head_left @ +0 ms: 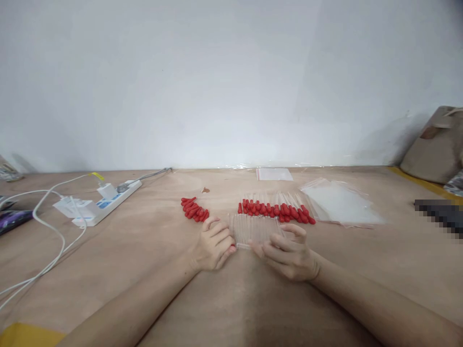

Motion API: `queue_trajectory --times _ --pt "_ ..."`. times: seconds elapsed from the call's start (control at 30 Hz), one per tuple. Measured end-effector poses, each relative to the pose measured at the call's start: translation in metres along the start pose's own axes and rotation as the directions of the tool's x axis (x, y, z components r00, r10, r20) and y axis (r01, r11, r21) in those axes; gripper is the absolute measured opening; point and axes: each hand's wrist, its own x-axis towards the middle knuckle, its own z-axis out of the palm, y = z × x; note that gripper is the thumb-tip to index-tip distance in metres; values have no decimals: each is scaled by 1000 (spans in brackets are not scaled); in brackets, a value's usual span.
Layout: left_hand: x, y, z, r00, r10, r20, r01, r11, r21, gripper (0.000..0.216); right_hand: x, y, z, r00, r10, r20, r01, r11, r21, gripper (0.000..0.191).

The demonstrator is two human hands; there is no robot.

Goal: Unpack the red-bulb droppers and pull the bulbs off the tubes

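Observation:
My left hand (216,243) is closed, with a bit of red rubber bulb (232,248) showing at its fingertips. Between the two hands a thin clear tube (243,246) lies crosswise, its right end pinched by my right hand (287,250). The tube's left end is close to the red bulb; whether they touch I cannot tell. Just beyond my fingers is a row of clear tubes (253,229) side by side. Behind it lie droppers with red bulbs (269,209) and clear stems pointing away. A small pile of loose red bulbs (195,209) sits beyond my left hand.
Clear plastic bags (342,202) are stacked at the right, and one more zip bag (274,174) lies near the wall. On the left, a white power strip (108,205) holds chargers with trailing white cables (54,260). A beige bag (432,144) stands far right.

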Motion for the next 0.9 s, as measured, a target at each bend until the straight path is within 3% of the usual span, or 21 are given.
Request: queue_trajectory --times 0.07,0.13,0.2,0.3,0.4,0.47,0.53,0.7,0.9 --pt "-4 -8 -6 992 -123 7 123 992 -13 22 -6 7 -1 994 107 31 -106 994 -23 16" --pt "-7 -20 -12 956 -294 14 294 955 -30 22 -10 13 1 962 255 99 -249 966 -65 19" --pt "-9 -33 -16 886 -464 13 464 883 -63 24 -12 16 4 918 360 167 -348 932 -97 23" --pt "-12 -55 -17 761 -648 27 647 756 -100 27 -12 16 9 876 410 253 -396 912 -105 27" --pt "-16 -71 -17 649 -757 78 760 641 -107 24 -13 14 13 848 451 280 -443 892 -96 21" --pt "-18 -77 -18 608 -788 99 794 603 -82 24 -14 12 15 838 467 281 -464 882 -81 17" --pt "-19 -80 -19 626 -772 113 777 629 -6 19 -14 11 17 839 462 289 -462 884 -72 16" --pt "-22 -83 -20 755 -641 140 590 756 283 16 -11 10 20 855 414 312 -412 908 -77 18" --pt "-27 -86 -18 800 -584 140 521 791 322 26 -8 6 19 846 421 326 -447 895 5 15"
